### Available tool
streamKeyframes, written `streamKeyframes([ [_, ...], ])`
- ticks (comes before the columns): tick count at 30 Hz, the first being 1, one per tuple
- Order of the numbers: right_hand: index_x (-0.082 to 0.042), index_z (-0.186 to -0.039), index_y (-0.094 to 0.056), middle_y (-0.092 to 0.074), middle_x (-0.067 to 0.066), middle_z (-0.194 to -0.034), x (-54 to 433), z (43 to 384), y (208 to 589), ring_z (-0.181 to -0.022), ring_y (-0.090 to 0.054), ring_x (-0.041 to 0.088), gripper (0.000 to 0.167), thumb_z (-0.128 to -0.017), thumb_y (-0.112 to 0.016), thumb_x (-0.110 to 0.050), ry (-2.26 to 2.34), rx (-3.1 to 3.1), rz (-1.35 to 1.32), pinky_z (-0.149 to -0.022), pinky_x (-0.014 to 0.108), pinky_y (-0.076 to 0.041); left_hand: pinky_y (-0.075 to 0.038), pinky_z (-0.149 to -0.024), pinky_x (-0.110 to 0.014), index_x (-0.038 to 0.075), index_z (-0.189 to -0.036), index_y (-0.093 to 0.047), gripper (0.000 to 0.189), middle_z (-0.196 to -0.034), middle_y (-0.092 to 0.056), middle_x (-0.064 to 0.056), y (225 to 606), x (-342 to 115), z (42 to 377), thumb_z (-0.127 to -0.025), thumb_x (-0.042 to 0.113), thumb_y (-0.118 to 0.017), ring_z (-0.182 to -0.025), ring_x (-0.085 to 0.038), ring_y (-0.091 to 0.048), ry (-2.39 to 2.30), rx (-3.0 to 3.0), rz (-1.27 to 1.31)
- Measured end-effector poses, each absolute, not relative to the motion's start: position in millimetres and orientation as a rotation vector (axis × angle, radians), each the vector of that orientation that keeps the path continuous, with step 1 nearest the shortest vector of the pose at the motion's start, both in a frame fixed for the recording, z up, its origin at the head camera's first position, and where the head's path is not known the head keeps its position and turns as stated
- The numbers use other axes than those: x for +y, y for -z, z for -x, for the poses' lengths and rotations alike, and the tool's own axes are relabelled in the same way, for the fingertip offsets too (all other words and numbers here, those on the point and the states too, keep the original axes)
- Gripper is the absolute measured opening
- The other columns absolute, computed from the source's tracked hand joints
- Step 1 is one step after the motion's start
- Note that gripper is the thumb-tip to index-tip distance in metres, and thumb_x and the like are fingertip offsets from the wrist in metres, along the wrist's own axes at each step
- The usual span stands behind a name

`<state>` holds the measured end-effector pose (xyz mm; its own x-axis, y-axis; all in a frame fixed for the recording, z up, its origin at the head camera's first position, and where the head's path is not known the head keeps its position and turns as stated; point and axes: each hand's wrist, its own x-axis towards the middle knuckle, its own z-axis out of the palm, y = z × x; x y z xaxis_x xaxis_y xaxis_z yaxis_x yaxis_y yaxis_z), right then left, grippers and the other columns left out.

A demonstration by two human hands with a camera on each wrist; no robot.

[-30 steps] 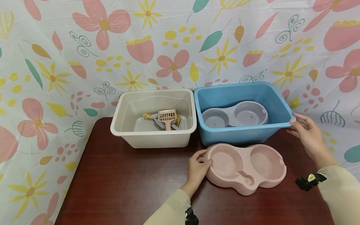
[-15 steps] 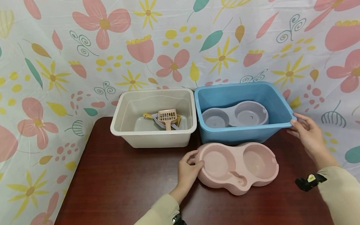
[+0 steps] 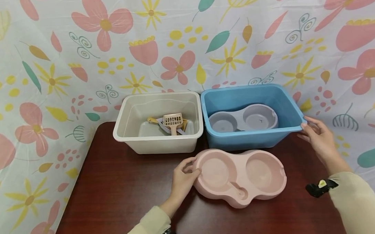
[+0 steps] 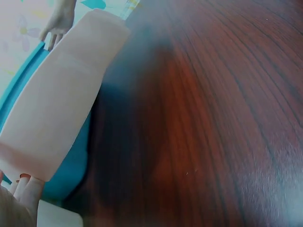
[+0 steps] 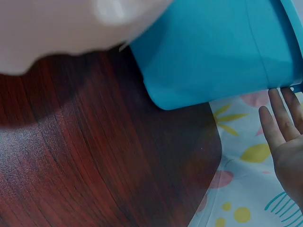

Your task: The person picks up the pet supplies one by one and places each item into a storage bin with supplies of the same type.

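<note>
My left hand (image 3: 182, 177) grips the left end of a pink double pet bowl (image 3: 240, 160), thumb at the rim and fingers behind. Held over the table in front of the blue bin, the bowl casts a shadow on the wood in the left wrist view, where its smooth side (image 4: 61, 90) faces the camera. At the blue plastic bin (image 3: 238, 140), my right hand (image 3: 321, 140) pinches the front right corner of the rim, with fingers (image 5: 284, 118) under the edge in the right wrist view. Inside that bin lies a grey double pet bowl (image 3: 259, 117).
A cream plastic bin (image 3: 163, 145) stands left of the blue one, holding several litter scoops (image 3: 173, 121) in a pile. Both stand at the back of the dark red wooden table (image 3: 125, 188), against a flowered cloth (image 3: 178, 34).
My left hand has moved left, carrying the pink double pet bowl with it and slightly nearer to me. The right hand stays at the blue bin's corner.
</note>
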<state>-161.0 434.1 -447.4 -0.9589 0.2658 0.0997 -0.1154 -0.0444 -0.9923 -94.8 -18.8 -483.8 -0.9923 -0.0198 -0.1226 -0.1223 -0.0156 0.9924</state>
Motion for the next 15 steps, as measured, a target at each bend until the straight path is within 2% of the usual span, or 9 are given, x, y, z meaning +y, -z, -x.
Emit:
streamKeyframes([
  [4, -0.013, -0.135, -0.059, -0.065, -0.008, -0.102, 435, 161, 449, -0.083, -0.068, 0.0, 0.039, -0.097, -0.061, -0.005, -2.101, -1.957, 0.155, -0.069, 0.017, -0.054, -0.052, -0.058, -0.02, 0.001, -0.119, -0.068, 0.041, -0.093, -0.071, -0.02, 453, -27, 86, -0.079, -0.006, -0.071, -0.073, -0.013, -0.067, -2.158, 2.159, 0.135],
  [11, -0.015, -0.134, -0.058, -0.064, -0.01, -0.103, 435, 161, 447, -0.083, -0.067, -0.001, 0.038, -0.098, -0.061, -0.007, -2.077, -1.999, 0.193, -0.069, 0.016, -0.054, -0.054, -0.064, -0.023, 0.01, -0.121, -0.069, 0.045, -0.092, -0.073, -0.015, 458, -41, 91, -0.078, -0.001, -0.076, -0.071, -0.017, -0.068, -2.177, 2.165, 0.063],
  [15, -0.015, -0.135, -0.058, -0.063, -0.011, -0.104, 434, 161, 445, -0.083, -0.067, -0.001, 0.038, -0.098, -0.061, -0.007, -2.089, -1.998, 0.2, -0.069, 0.016, -0.054, -0.054, -0.064, -0.024, 0.01, -0.121, -0.069, 0.044, -0.091, -0.072, -0.016, 445, -50, 92, -0.079, -0.002, -0.075, -0.067, -0.019, -0.068, -2.179, 2.194, 0.026],
])
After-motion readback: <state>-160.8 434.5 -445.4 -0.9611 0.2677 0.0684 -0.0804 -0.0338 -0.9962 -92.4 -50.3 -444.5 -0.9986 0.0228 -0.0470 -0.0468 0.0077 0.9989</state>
